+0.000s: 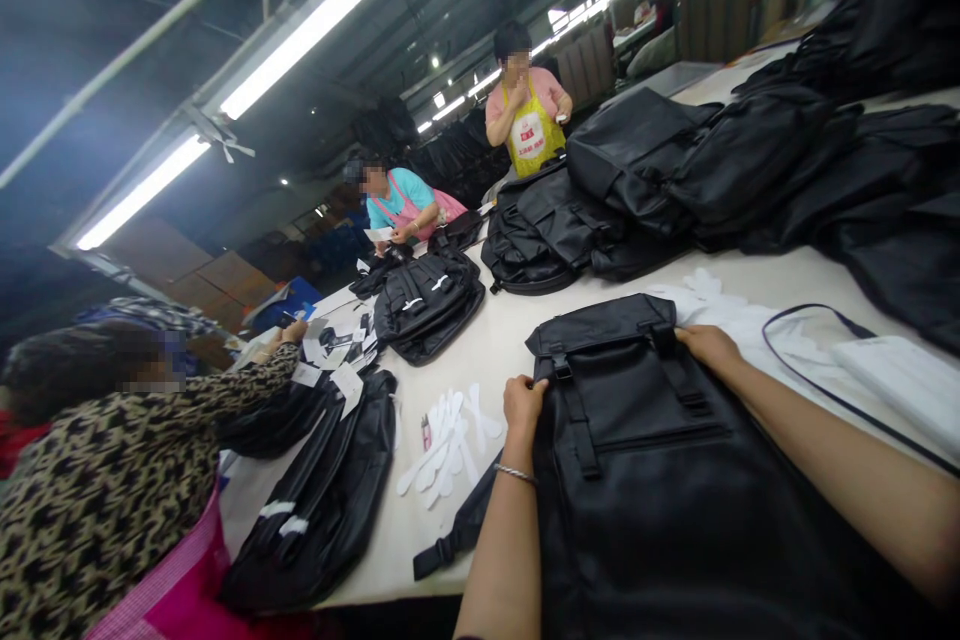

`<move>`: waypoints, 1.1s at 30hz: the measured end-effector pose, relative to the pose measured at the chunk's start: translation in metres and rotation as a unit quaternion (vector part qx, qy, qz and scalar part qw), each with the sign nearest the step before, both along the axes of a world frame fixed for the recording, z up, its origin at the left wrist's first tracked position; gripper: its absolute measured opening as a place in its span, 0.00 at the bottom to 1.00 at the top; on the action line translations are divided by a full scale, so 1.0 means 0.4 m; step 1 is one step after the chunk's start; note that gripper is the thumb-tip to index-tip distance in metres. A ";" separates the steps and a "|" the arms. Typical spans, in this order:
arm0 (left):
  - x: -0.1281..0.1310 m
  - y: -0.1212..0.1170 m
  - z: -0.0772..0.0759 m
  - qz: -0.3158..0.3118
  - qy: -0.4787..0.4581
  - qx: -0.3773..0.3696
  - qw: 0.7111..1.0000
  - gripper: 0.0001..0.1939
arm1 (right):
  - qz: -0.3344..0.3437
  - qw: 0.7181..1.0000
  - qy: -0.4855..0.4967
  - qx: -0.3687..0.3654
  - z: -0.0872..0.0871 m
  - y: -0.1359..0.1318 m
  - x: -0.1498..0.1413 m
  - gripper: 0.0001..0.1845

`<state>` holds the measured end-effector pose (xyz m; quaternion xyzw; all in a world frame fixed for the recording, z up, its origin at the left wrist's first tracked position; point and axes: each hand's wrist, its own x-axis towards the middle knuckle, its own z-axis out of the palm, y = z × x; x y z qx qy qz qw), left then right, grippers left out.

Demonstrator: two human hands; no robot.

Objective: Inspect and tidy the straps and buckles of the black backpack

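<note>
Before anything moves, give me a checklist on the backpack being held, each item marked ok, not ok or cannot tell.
1. Left grip on the black backpack's left edge: ok.
2. Right grip on its right edge, near the top: ok.
3. Top flap folded down over the front: ok.
4. Flap buckles fully clicked shut: cannot tell at this distance.
5. Loose webbing strap tucked in: not ok, it lies out beside the left forearm.
6. Tabletop left of the backpack free of loose pieces: not ok, white strips lie there.

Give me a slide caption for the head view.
Left hand and right hand hold a black backpack by its upper sides.
</note>
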<state>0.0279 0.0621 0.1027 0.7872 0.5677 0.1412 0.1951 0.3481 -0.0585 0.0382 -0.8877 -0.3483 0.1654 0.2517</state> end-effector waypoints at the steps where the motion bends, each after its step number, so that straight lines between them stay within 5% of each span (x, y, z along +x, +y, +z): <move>1: 0.001 0.007 -0.002 -0.008 0.004 -0.002 1.000 0.17 | 0.000 1.000 0.011 0.001 0.003 -0.001 -0.001 0.22; 6: 0.017 0.009 0.001 -0.045 0.016 0.039 0.998 0.11 | -0.010 0.999 0.040 0.004 0.019 -0.004 -0.008 0.22; 21: 0.050 0.009 -0.041 -0.007 0.085 0.108 0.990 0.20 | -0.032 0.997 -0.033 -0.063 0.101 -0.004 -0.061 0.20; 27: 0.053 -0.010 -0.012 -0.004 0.030 0.148 0.989 0.16 | -0.024 0.994 -0.097 -0.049 0.157 -0.046 -0.093 0.18; 30: 0.067 -0.029 0.002 -0.015 -0.115 0.056 0.992 0.19 | -0.030 0.985 -0.170 0.027 0.209 -0.087 -0.159 0.16; 33: 0.092 -0.027 -0.002 -0.031 -0.194 -0.122 0.973 0.20 | 0.062 0.990 -0.109 0.070 0.248 -0.102 -0.266 0.14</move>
